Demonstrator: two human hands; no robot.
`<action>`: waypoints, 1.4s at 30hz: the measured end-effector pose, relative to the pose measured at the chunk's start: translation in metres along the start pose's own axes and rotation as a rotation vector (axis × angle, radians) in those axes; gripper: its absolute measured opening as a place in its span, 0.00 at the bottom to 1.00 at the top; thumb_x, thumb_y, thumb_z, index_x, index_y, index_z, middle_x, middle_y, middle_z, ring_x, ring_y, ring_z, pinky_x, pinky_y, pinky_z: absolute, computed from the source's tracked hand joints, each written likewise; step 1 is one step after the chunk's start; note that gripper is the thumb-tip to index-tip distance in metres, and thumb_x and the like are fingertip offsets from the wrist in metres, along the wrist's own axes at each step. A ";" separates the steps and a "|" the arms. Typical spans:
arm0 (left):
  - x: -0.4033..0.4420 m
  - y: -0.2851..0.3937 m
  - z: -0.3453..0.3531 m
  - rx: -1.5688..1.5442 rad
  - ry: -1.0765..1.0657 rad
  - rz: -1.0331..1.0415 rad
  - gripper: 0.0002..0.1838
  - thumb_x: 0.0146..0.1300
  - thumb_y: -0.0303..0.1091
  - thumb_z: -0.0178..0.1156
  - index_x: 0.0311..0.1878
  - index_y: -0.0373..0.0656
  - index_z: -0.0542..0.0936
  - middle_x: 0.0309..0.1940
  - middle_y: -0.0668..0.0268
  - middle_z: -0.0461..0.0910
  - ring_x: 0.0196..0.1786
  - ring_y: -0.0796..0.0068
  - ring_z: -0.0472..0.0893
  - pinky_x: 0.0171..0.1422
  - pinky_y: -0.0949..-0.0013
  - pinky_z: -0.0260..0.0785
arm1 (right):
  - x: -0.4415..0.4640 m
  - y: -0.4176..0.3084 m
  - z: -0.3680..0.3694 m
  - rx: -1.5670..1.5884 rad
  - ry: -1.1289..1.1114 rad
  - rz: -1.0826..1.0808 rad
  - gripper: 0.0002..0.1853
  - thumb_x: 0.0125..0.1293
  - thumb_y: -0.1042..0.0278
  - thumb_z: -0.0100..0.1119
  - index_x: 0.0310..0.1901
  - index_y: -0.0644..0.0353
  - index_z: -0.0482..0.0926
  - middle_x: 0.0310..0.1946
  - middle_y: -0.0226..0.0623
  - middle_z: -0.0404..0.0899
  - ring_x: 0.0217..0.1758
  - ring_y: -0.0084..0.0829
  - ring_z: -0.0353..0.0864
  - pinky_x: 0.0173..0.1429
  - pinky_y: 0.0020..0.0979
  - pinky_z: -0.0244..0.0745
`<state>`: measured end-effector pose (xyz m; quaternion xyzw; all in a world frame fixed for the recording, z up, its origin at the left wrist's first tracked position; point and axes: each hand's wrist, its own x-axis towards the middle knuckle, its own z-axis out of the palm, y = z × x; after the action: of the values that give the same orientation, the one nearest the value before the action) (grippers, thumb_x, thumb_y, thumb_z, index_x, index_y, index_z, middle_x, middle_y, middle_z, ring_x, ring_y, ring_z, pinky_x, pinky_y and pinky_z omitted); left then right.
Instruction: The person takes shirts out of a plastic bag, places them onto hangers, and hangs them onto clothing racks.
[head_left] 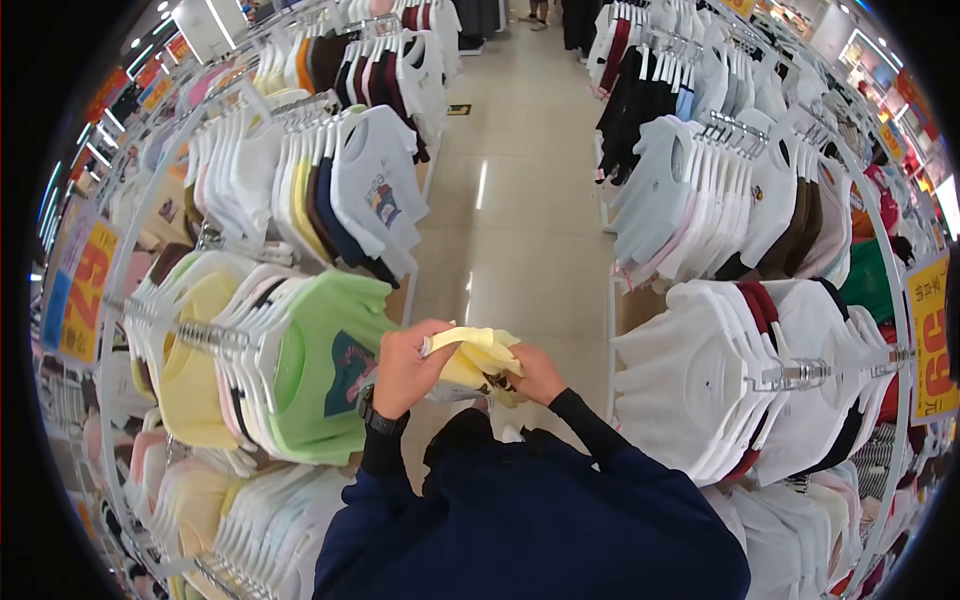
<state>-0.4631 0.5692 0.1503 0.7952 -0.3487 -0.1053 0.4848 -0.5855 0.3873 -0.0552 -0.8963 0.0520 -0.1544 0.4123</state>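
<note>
A pale yellow T-shirt (483, 350) is stretched between my two hands in front of my chest, with some dark print low on it. My left hand (408, 365), a dark watch on its wrist, is closed on the shirt's left side, where a small white bit shows by the thumb. My right hand (538, 374) grips the shirt's right side, its fingers partly hidden by the cloth. Just left of my left hand hangs a light green T-shirt (320, 365) with a dark picture on its front. The lower part of the yellow shirt is mostly out of sight.
Racks of hanging shirts line both sides of a tiled aisle (515, 230). White T-shirts (690, 380) hang on the right, yellow ones (200, 370) on the left. Price signs (80, 285) stand at the rack ends. Far up the aisle, a person's legs (539, 14) show.
</note>
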 end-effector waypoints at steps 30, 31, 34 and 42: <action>0.569 -0.211 -0.026 -0.159 -0.023 -0.003 0.08 0.67 0.32 0.59 0.41 0.36 0.78 0.31 0.71 0.77 0.37 0.83 0.73 0.44 0.75 0.66 | 0.504 0.198 -0.269 0.865 -0.193 0.369 0.19 0.65 0.72 0.62 0.56 0.65 0.72 0.50 0.31 0.77 0.55 0.20 0.75 0.61 0.25 0.69; 0.591 -0.209 -0.024 -0.176 -0.058 -0.006 0.08 0.67 0.32 0.58 0.42 0.36 0.77 0.31 0.72 0.76 0.36 0.84 0.72 0.43 0.76 0.65 | 0.525 0.205 -0.279 0.826 -0.159 0.356 0.12 0.67 0.71 0.61 0.50 0.64 0.75 0.46 0.29 0.78 0.50 0.18 0.75 0.57 0.24 0.70; 0.650 -0.191 -0.022 -0.258 -0.211 -0.209 0.07 0.67 0.31 0.57 0.44 0.38 0.76 0.33 0.75 0.72 0.36 0.86 0.69 0.43 0.78 0.63 | 0.584 0.235 -0.316 0.731 -0.096 0.369 0.09 0.68 0.69 0.60 0.45 0.63 0.75 0.42 0.27 0.77 0.47 0.16 0.74 0.53 0.23 0.70; 0.795 -0.219 0.021 -0.214 -0.421 -0.110 0.14 0.62 0.24 0.60 0.52 0.37 0.80 0.36 0.72 0.78 0.37 0.86 0.73 0.44 0.79 0.65 | 0.725 0.290 -0.369 0.682 0.040 0.163 0.08 0.70 0.66 0.58 0.41 0.62 0.75 0.35 0.23 0.75 0.38 0.14 0.72 0.45 0.20 0.68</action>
<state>0.2098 0.0949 0.0899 0.7174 -0.3851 -0.3314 0.4766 -0.0070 -0.2289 0.1215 -0.6968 0.0768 -0.1469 0.6979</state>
